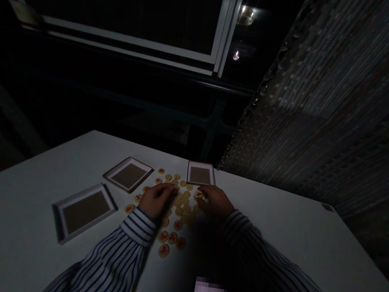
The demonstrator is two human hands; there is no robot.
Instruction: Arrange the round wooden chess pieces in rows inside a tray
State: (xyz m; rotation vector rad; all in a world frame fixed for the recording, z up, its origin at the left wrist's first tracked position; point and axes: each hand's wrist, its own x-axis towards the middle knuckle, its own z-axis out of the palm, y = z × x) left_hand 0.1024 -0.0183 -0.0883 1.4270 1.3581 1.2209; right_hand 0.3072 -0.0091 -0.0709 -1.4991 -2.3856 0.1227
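Round wooden xiangqi pieces lie loosely spread on the white table between my hands. Several have red characters, like the red piece nearest me; many others show plain faces. My right hand is closed, pinching one xiangqi piece with a dark character between thumb and fingers. On the other side, my left hand reaches over the pieces with thumb and fingertips pressed together. Whatever may be between those fingertips is too small and dark to make out. Part of the spread is hidden under both hands.
Three shallow open box parts stand around the pieces: a left box, a brown-edged box behind it, and a far box. A bead curtain hangs at the right. Beyond the white table is a dark window.
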